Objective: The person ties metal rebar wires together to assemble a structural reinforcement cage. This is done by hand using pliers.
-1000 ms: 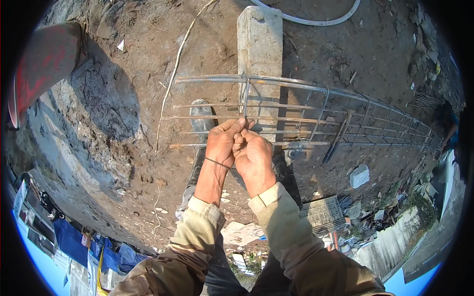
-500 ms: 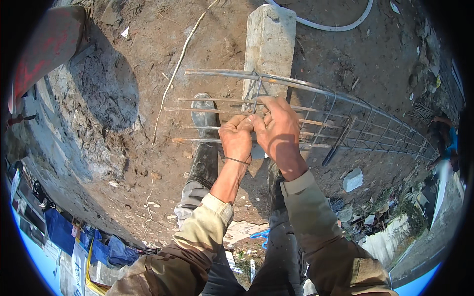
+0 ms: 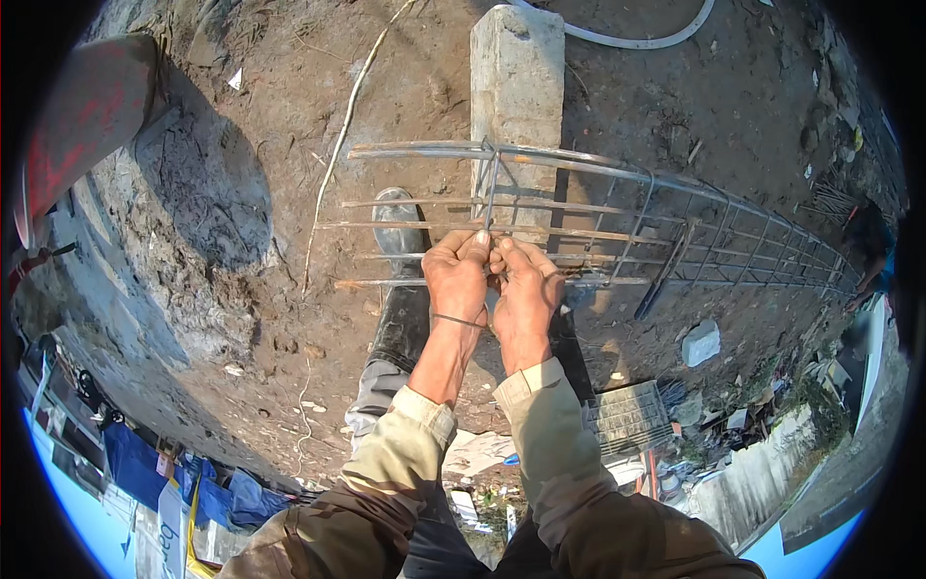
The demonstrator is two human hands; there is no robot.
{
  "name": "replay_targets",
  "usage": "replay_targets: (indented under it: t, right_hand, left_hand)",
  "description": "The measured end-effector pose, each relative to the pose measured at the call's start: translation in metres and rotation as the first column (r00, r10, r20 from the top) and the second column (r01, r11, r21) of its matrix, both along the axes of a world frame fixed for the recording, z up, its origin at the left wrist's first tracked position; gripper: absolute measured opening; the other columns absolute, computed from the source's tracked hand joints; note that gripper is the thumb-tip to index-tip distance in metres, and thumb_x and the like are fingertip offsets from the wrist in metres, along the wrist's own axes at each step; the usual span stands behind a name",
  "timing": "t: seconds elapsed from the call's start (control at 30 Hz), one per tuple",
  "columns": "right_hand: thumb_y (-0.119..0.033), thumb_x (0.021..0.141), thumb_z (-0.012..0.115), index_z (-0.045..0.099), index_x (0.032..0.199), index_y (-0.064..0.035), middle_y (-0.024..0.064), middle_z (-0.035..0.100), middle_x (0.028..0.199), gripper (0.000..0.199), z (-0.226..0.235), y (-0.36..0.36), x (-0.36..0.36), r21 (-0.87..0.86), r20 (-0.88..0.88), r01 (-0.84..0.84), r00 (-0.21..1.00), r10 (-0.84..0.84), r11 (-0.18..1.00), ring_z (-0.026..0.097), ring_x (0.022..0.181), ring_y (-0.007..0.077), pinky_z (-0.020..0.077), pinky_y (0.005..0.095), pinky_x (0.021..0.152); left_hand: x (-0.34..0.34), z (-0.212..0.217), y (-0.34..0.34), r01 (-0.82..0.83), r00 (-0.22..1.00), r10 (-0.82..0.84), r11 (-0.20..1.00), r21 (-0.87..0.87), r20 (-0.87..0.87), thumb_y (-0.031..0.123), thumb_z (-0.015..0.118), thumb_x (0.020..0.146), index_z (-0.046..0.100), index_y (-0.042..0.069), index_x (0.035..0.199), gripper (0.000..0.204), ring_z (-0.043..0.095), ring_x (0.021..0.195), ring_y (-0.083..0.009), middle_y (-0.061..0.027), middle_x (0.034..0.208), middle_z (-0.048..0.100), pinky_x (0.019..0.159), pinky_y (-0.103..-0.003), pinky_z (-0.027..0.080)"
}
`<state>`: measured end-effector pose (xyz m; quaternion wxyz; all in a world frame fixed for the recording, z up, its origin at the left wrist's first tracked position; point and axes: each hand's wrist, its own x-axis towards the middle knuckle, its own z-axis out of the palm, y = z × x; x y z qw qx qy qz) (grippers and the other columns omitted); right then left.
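Hands (image 3: 492,280) lower on rebar cage (image 3: 598,222)

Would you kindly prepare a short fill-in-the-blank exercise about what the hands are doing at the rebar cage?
1. Both hands, left hand and right hand, meet at a bar of the steel ____ cage.
2. The rebar cage leans against a grey ____ post.
3. Around the left wrist sits a thin ____.
4. Beneath the cage stands a dark rubber ____.

Missing words: rebar; concrete; band; boot

The single head-worn fisheye view looks steeply down from above, close over the two bare hands (image 3: 492,285), the long grey steel rebar cage (image 3: 617,217) and brown dirt ground (image 3: 289,145) beyond.
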<state>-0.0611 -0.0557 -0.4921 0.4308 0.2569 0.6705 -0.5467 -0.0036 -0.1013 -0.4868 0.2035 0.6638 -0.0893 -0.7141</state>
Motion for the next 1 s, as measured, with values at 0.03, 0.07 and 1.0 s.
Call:
replay_targets:
  t: [0.03,0.07,1.0]
  right_hand:
    - [-0.005,0.091,0.069,0.072,0.095,0.0065,0.0058,0.067,0.076,0.012,-0.001,-0.002,-0.004,0.003,-0.006,0.01,1.0,-0.01,1.0,0.058,0.057,0.0128,0.0443,0.0252,0.052]
    - [-0.005,0.091,0.069,0.071,0.094,0.0062,0.0065,0.067,0.075,0.012,-0.002,-0.003,-0.008,0.027,0.06,-0.006,0.998,0.004,1.0,0.058,0.057,0.0132,0.0446,0.026,0.051]
    - [0.006,0.088,0.055,0.056,0.122,0.0133,0.0203,0.068,0.121,0.034,0.019,0.007,-0.031,-0.249,0.398,0.151,0.917,-0.041,0.957,0.063,0.11,0.0219,0.0509,0.0371,0.094]
  left_hand:
    - [0.0,0.001,0.0,0.01,1.0,-0.01,1.0,0.003,-0.006,0.003,0.061,0.098,0.07,-0.004,0.101,0.012,0.058,0.064,-0.0094,-0.0058,0.082,0.07,0.055,-0.023,0.045]
    - [0.001,0.001,-0.001,0.002,0.999,-0.001,1.0,0.008,-0.039,0.006,0.061,0.099,0.07,-0.003,0.101,0.013,0.058,0.063,-0.0101,-0.0062,0.082,0.07,0.055,-0.024,0.045]
    - [0.018,-0.012,0.005,-0.259,0.901,0.283,0.959,0.116,-0.329,0.024,0.055,0.102,0.058,0.001,0.137,0.042,0.053,0.124,-0.0222,-0.0094,0.133,0.063,0.112,-0.036,0.034]
